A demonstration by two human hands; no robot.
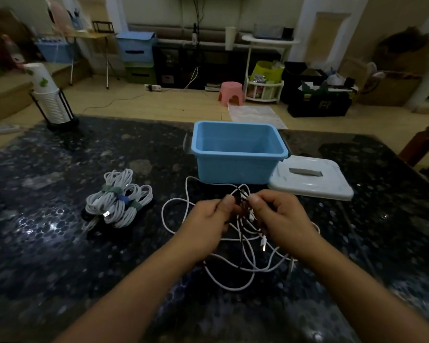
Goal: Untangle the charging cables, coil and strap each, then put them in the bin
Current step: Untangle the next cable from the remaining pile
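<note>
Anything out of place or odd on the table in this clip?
Only that the strapped cable bundles lie on the table left of the blue bin, which looks empty. Both hands pinch the tangled cables.

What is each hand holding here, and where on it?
Both the left hand and right hand pinch the loose tangle of white charging cables at its top knot.

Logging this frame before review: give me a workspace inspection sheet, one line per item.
Surface: dark speckled table.
Job's things: blue bin looks empty, white lid beside it.
Clutter: stack of paper cups at the far left corner.
Hands: left hand and right hand pinch the tangle.
Cables: loose tangled cables; strapped coils left of them.
Surroundings: pink stool, storage boxes on floor.
</note>
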